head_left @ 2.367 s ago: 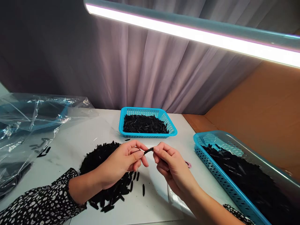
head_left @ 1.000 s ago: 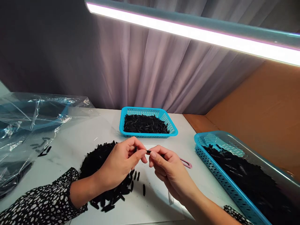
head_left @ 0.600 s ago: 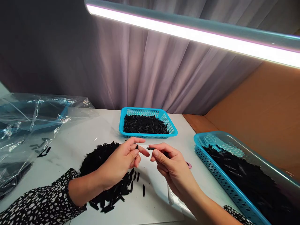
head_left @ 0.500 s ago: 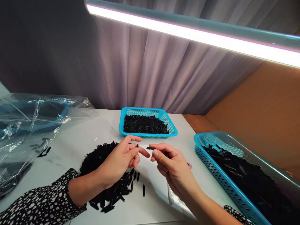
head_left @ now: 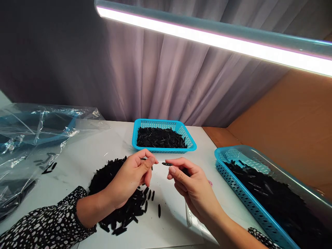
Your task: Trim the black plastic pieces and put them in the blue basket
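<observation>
Thumb and forefinger of my right hand (head_left: 188,174) pinch a slim black strip (head_left: 166,164), its end pointing left. More black shows inside the curled fingers of that hand. Just across a small gap, my left hand (head_left: 138,169) has its thumb and forefinger pressed together. Dark slivers show between its fingers, seemingly another black strip, mostly hidden. Beneath and behind my left hand spreads a heap of black strips (head_left: 106,178) on the white tabletop. A single loose strip (head_left: 159,210) lies to the right of the heap.
A blue basket (head_left: 166,150) of black strips stands at the back; a larger blue basket (head_left: 241,188) of them is at right. Clear plastic sheeting (head_left: 41,128) covers the left side. A lit tube lamp (head_left: 207,36) crosses above. Brown board (head_left: 290,121) rises at right.
My left thumb and fingers have drawn together, the forefinger no longer stretched toward the right hand. The strip in my right hand has turned slightly; that hand has barely moved.
</observation>
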`<state>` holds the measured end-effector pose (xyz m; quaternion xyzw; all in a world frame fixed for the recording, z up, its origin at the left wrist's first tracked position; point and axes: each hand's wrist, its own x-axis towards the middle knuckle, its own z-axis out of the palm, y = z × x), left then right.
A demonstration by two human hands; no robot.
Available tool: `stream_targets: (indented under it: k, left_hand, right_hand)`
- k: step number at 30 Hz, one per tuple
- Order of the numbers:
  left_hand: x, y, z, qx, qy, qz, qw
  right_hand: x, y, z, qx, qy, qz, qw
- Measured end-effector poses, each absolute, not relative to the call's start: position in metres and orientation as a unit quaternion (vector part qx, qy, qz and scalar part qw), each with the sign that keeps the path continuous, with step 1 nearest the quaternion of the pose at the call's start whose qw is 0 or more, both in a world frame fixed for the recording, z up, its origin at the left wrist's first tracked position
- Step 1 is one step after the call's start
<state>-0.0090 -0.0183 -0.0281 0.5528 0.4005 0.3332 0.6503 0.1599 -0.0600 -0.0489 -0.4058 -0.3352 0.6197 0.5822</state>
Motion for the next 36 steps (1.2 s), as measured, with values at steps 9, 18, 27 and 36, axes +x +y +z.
stream_targets:
  k: [9, 18, 27, 36]
  left_hand:
    - [-0.009, -0.021, -0.029, 0.532, 0.388, 0.304, 0.688]
    - [-0.008, -0.022, -0.029, 0.56, 0.369, 0.311, 0.673]
    - [-0.008, -0.023, -0.025, 0.549, 0.37, 0.307, 0.684]
    - [-0.006, -0.027, -0.024, 0.578, 0.36, 0.282, 0.676]
  right_hand:
    - [0.159, -0.061, -0.045, -0.391, -0.308, 0.648, 0.577]
    - [0.159, -0.061, -0.043, -0.399, -0.305, 0.647, 0.574]
    - [0.158, -0.06, -0.047, -0.392, -0.296, 0.667, 0.561]
    - [0.154, -0.064, -0.053, -0.436, -0.395, 0.615, 0.524]
